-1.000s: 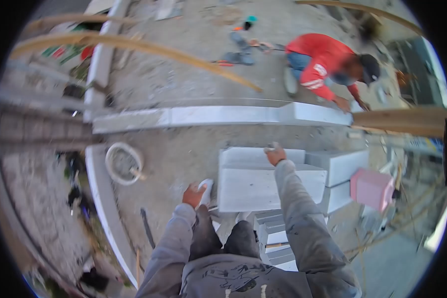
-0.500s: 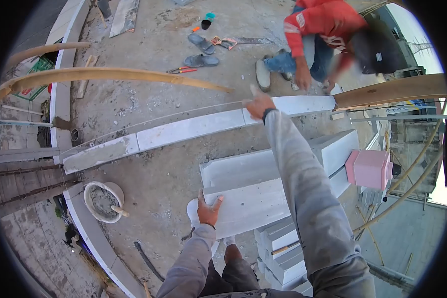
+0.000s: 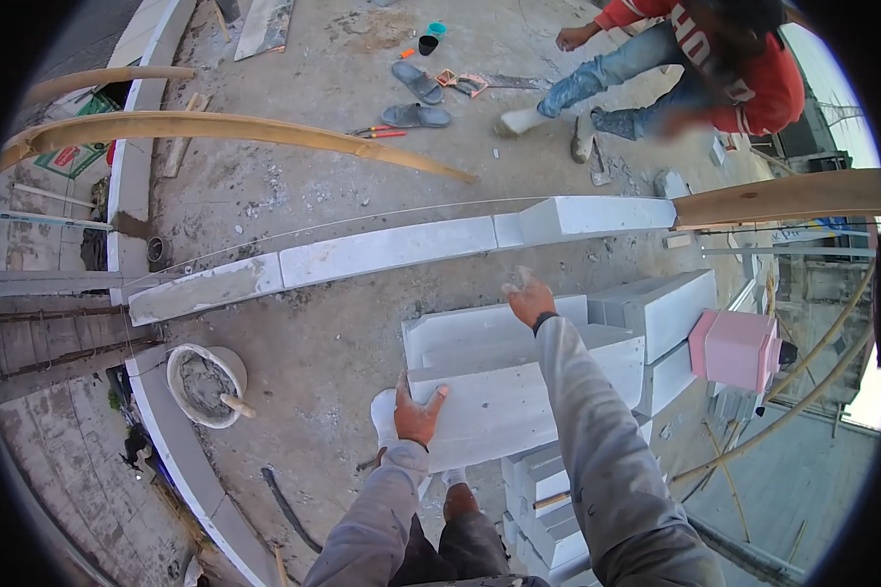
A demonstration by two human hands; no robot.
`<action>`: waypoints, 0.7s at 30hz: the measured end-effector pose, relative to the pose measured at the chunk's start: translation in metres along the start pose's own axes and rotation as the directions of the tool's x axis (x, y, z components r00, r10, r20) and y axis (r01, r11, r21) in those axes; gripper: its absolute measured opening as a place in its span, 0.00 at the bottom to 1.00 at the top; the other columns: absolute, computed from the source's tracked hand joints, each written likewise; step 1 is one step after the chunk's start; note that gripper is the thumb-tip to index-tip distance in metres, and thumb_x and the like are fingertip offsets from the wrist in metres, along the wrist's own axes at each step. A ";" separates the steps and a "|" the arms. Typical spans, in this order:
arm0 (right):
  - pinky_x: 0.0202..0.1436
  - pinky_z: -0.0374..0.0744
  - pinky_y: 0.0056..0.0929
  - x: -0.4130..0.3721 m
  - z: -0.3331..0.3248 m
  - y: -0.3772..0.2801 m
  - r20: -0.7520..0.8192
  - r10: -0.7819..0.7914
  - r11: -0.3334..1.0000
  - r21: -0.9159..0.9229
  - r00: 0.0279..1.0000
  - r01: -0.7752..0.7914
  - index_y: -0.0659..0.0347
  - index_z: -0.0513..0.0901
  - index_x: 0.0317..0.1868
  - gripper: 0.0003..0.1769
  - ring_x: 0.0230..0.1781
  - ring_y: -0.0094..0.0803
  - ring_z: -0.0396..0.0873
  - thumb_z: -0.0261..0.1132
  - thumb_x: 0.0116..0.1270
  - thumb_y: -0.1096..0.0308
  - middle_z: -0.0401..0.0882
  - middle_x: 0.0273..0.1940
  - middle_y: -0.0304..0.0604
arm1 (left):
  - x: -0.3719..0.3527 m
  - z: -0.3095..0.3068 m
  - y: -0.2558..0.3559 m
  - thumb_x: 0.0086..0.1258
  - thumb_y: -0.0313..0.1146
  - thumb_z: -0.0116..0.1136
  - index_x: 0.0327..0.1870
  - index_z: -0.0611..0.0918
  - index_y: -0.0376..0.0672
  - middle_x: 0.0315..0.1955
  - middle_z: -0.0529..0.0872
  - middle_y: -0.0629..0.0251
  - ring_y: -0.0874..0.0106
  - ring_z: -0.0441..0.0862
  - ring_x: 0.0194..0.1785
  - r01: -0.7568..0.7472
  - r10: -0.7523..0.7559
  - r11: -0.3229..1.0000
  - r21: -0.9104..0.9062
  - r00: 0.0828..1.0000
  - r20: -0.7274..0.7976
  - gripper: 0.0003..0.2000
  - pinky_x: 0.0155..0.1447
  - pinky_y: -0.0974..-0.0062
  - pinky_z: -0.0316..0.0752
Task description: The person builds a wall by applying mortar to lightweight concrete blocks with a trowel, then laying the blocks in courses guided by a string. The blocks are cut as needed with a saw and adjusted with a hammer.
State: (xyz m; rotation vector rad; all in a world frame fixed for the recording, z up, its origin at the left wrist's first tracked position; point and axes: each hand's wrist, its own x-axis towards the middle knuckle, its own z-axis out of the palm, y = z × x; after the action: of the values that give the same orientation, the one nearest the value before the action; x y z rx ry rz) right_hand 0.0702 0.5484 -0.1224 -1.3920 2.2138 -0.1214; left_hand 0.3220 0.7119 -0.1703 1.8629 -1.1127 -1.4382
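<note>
My left hand (image 3: 417, 419) grips the left end of a large white block (image 3: 499, 411), thumb on its face and fingers at its edge. My right hand (image 3: 530, 299) is over a second white block (image 3: 455, 333) lying just behind; the fingers look apart and slightly blurred, with nothing in them. Beyond runs a low row of white blocks (image 3: 392, 252) with a string (image 3: 362, 221) along its far side. At the row's right end, a block (image 3: 597, 217) stands out above its neighbour.
A co-worker in a red top (image 3: 765, 88) sits across the row. A mortar bucket (image 3: 208, 386) stands left. More blocks (image 3: 661, 303) and a pink container (image 3: 736, 349) are right. Curved boards (image 3: 225, 125) cross upper left; sandals (image 3: 416, 115) and pliers (image 3: 377, 131) lie beyond.
My right hand has drawn back toward me from the row to above the blocks. The co-worker has shifted back from the row. A raised block now shows at its right end.
</note>
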 end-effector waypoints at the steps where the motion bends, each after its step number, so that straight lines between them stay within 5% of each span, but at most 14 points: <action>1: 0.61 0.65 0.38 -0.003 0.000 0.001 0.003 0.026 0.999 0.024 1.000 -0.026 0.66 0.66 0.60 0.33 0.57 0.50 0.69 0.58 0.56 0.56 0.71 0.54 0.59 | 0.000 -0.001 0.004 0.49 0.51 0.68 0.63 0.60 0.30 0.50 0.76 0.46 0.60 0.77 0.51 0.010 -0.010 1.000 -0.016 1.000 0.005 0.45 0.53 0.71 0.72; 7: 0.60 0.66 0.37 0.039 -0.023 -0.047 -0.056 -0.135 0.981 0.132 0.989 0.141 0.66 0.64 0.61 0.35 0.57 0.50 0.69 0.59 0.56 0.56 0.70 0.55 0.59 | -0.002 -0.002 0.012 0.50 0.51 0.68 0.62 0.61 0.31 0.49 0.76 0.47 0.61 0.77 0.50 0.020 -0.020 0.999 -0.040 1.000 0.018 0.44 0.52 0.71 0.72; 13: 0.60 0.66 0.37 0.056 -0.052 -0.104 -0.025 -0.104 0.988 0.113 0.994 0.106 0.66 0.63 0.62 0.35 0.57 0.51 0.69 0.59 0.57 0.56 0.70 0.55 0.61 | -0.001 -0.001 0.008 0.50 0.50 0.68 0.62 0.62 0.30 0.49 0.76 0.47 0.62 0.77 0.50 0.010 -0.010 1.000 0.011 1.000 -0.001 0.44 0.52 0.71 0.72; 21: 0.63 0.64 0.35 0.074 -0.026 -0.099 -0.023 -0.119 0.987 0.107 0.993 0.121 0.67 0.62 0.62 0.36 0.59 0.49 0.67 0.59 0.57 0.55 0.68 0.57 0.61 | 0.001 0.001 -0.001 0.49 0.48 0.69 0.62 0.62 0.31 0.50 0.75 0.48 0.63 0.76 0.51 0.020 -0.020 1.000 0.008 1.000 -0.006 0.43 0.53 0.71 0.71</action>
State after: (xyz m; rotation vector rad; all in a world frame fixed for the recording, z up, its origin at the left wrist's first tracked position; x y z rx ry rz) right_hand 0.1135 0.4336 -0.0943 -1.4681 2.1037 -0.2923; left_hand 0.3218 0.7121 -0.1721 1.8880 -1.1015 -1.4406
